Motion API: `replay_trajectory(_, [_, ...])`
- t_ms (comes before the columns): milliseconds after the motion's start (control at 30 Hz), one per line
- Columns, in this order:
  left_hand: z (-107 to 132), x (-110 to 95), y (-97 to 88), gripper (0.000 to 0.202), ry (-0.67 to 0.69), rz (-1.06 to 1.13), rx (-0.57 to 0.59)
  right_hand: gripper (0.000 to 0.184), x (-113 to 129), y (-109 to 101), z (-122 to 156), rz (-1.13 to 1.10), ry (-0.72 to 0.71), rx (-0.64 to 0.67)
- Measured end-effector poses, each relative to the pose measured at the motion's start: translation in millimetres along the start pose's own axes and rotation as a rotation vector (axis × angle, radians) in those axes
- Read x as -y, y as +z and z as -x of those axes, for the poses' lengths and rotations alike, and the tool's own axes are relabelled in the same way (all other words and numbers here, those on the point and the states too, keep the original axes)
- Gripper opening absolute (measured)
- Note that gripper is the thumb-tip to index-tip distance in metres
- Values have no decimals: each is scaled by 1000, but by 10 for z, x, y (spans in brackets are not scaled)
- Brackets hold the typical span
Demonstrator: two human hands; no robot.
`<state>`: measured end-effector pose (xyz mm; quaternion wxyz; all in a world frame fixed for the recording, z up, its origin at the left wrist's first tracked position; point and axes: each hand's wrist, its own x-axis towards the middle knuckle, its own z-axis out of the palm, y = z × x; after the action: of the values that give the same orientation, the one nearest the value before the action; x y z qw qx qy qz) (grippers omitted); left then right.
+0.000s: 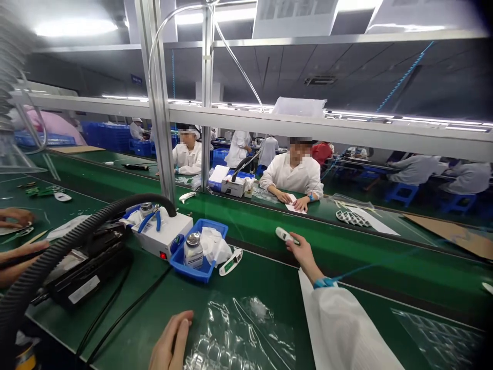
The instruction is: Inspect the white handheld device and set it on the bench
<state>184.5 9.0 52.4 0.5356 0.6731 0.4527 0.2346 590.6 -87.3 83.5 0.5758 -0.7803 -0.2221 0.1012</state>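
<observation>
My right hand [302, 252] is raised over the green conveyor belt [262, 285], gripping a white handheld digital thermometer [284, 235] by its lower end. A similar thermometer [231, 262] with a green display lies against a blue plastic tray [200, 259]. The tray holds a capped glass bottle [193, 251] and white tissue [213, 245]. My left hand [171, 341] rests at the bottom edge, fingers together and holding nothing, next to a clear plastic blister sheet [239, 334].
A white bench unit [162, 234] with blue-handled pliers [149, 220] and a black hose [69, 246] stands left of the tray. A co-worker's hands [17, 236] work at the left edge. Other workers sit across the belt behind a metal-framed rail [269, 123].
</observation>
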Motion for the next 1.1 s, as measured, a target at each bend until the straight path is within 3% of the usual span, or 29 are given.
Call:
replay_trajectory(67, [-9,88,41,56,24,-24,-13,28,-131,9,-142,48,1,-22])
replay_trajectory(167, [5,155,85,51,108,-68,8,22,-235,-17,-23,124,-48,23])
replay_trajectory(400, [31,154,128,41,361,-309,74,11,-116,-224,1145,332,-260,387])
replay_trajectory(567, [62,225,155,47,343,-433,89,5,-90,-271,1702,622,-274,506])
replay_trajectory(733, [72,329,102,66,467,-602,96,9,-162,-259,1740,600,-257,503])
replay_trajectory(867, [63,365,44,70,430,-664,203,9,-200,-277,1726,586,-275,503])
replay_trajectory(1100, [78,367,65,73,368,-547,205,5,-194,-285,1765,582,-330,507])
